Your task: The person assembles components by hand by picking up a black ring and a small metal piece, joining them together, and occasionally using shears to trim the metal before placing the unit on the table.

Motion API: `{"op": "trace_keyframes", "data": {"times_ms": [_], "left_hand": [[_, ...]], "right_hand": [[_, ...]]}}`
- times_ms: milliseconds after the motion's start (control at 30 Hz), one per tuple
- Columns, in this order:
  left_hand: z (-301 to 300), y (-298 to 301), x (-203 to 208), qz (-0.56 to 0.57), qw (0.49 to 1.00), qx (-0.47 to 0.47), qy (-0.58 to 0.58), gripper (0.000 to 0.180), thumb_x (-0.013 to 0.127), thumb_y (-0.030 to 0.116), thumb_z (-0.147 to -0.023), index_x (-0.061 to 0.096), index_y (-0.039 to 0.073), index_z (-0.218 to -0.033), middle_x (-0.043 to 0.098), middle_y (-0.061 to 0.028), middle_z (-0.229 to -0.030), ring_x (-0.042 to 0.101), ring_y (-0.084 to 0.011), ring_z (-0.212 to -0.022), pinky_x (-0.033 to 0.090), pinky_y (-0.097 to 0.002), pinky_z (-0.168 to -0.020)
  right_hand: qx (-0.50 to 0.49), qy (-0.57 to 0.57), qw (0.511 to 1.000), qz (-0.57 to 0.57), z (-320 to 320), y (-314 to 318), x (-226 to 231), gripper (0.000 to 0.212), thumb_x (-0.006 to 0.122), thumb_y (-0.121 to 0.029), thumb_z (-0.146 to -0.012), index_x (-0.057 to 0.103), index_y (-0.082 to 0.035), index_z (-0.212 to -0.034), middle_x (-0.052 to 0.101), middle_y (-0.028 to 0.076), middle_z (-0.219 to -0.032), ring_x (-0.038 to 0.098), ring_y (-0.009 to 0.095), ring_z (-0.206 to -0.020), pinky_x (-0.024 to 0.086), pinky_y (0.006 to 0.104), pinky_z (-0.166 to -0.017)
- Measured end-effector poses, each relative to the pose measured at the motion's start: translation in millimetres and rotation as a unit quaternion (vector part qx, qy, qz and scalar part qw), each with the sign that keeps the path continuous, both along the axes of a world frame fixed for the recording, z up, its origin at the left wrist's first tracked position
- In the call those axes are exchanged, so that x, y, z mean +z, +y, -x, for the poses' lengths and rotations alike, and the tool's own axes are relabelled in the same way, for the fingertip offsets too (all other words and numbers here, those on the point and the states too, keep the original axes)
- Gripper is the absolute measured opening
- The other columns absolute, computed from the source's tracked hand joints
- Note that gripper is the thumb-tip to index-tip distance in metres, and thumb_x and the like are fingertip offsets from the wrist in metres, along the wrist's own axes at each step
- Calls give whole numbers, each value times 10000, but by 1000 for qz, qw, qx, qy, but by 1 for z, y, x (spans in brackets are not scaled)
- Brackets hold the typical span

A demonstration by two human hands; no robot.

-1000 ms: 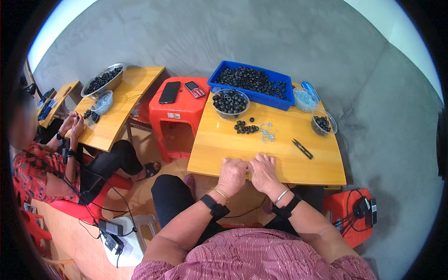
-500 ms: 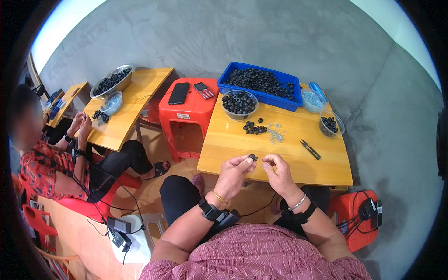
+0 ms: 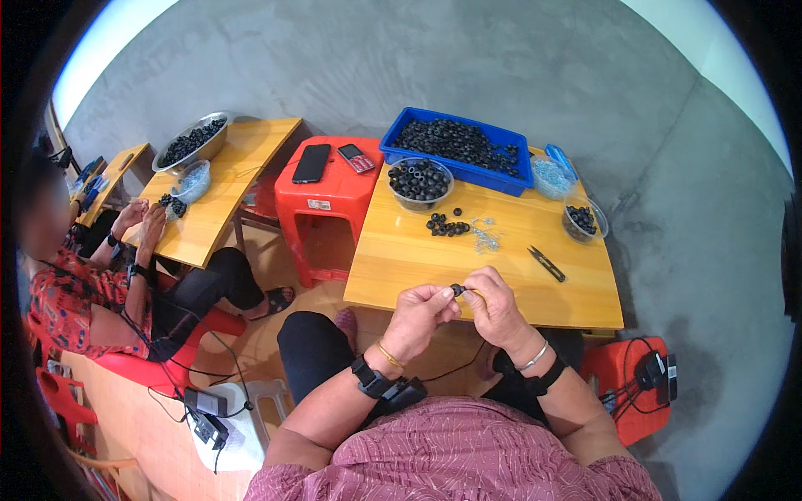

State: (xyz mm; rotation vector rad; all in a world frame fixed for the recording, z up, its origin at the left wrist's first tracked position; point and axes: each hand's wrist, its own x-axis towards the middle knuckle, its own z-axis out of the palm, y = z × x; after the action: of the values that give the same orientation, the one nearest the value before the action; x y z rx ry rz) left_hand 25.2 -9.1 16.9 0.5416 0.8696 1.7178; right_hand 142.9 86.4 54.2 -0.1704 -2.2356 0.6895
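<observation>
Above the near edge of the wooden table (image 3: 401,275), my left hand (image 3: 418,317) pinches a small round black part (image 3: 457,290) between thumb and finger. My right hand (image 3: 494,309) meets it from the other side, fingertips pressed together against the part; anything else in them is too small to make out. Beyond my hands lies a small pile of similar black parts (image 3: 445,227), with thin clear pieces (image 3: 485,238) beside it. Black thread snips (image 3: 547,264) rest on the table to the right.
At the table's far side stand a blue tray (image 3: 493,182) of black parts, a clear bowl (image 3: 422,204) of larger ones, and tubs of clear pieces (image 3: 551,177) and black parts (image 3: 582,219). A red stool (image 3: 326,197) carries two phones. Another person (image 3: 92,292) works at the left table.
My right hand has moved left and closed in on the black part, which my left hand still holds. The whole view has shifted slightly.
</observation>
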Motion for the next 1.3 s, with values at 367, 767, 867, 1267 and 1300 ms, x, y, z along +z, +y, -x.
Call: {"op": "trace_keyframes", "data": {"times_ms": [367, 767, 867, 1267, 1300], "left_hand": [[-10, 3, 0, 75, 994, -78, 26, 190, 520, 110, -845, 564, -54, -929, 571, -55, -736, 539, -98, -644, 513, -249, -614], [17, 14, -11, 77, 993, -8, 85, 231, 512, 80, -843, 532, -53, -1030, 568, -58, -791, 534, -105, -673, 501, -270, -689], [21, 15, -20, 64, 995, -17, 74, 227, 487, 64, -853, 516, -59, -1041, 564, -64, -809, 540, -112, -687, 507, -291, -725], [29, 12, -22, 38, 996, -54, -58, 250, 500, 88, -853, 497, -40, -1068, 557, -67, -839, 543, -122, -713, 507, -308, -741], [29, 13, -21, 43, 996, -55, -54, 251, 501, 87, -852, 498, -40, -1068, 556, -67, -837, 542, -121, -714, 507, -309, -741]], "right_hand": [[-77, -93, 992, -37, -33, 30, -5, 111, 511, -63, -742, 502, -18, -844, 516, 145, -830, 511, 311, -774, 436, 372, -682], [-493, -209, 822, -194, -82, 199, 35, 375, 599, -151, -725, 473, -40, -1060, 544, 186, -959, 501, 356, -916, 398, 414, -800], [-214, -222, 951, 3, -39, 180, 3, 204, 557, -126, -737, 549, -24, -914, 566, 172, -882, 539, 325, -847, 431, 388, -745], [-129, -328, 925, -144, 69, 133, -13, 187, 622, -120, -695, 552, -33, -846, 552, 135, -864, 494, 303, -882, 395, 405, -763], [-127, -329, 924, -145, 70, 133, -15, 187, 622, -120, -695, 552, -33, -846, 552, 135, -864, 494, 303, -882, 395, 405, -763]]}}
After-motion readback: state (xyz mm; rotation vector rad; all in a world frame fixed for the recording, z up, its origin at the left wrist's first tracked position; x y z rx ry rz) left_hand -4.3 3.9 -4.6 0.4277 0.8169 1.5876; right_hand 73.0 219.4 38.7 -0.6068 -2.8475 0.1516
